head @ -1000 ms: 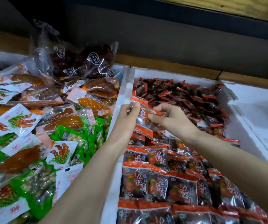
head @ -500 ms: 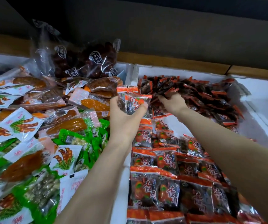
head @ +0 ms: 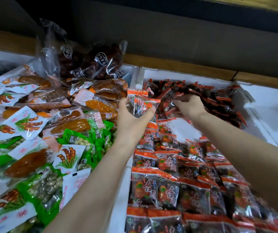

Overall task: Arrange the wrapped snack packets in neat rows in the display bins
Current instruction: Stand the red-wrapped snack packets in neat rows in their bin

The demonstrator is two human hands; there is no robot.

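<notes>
Both arms stretch forward over the white bin point(head: 185, 75). The left hand point(head: 131, 120), palm up, cups a stack of packets point(head: 140, 105) above the bin's left wall. The right hand point(head: 191, 106), palm down, pinches a single packet point(head: 167, 101) at the bin's far-end heap.

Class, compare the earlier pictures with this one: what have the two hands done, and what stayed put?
The left hand moved toward the bin's back, now gripping a small stack of packets. The right hand left it, reached into the loose pile and grips a loose packet. The neat rows and neighbouring bin's snacks stayed.
</notes>
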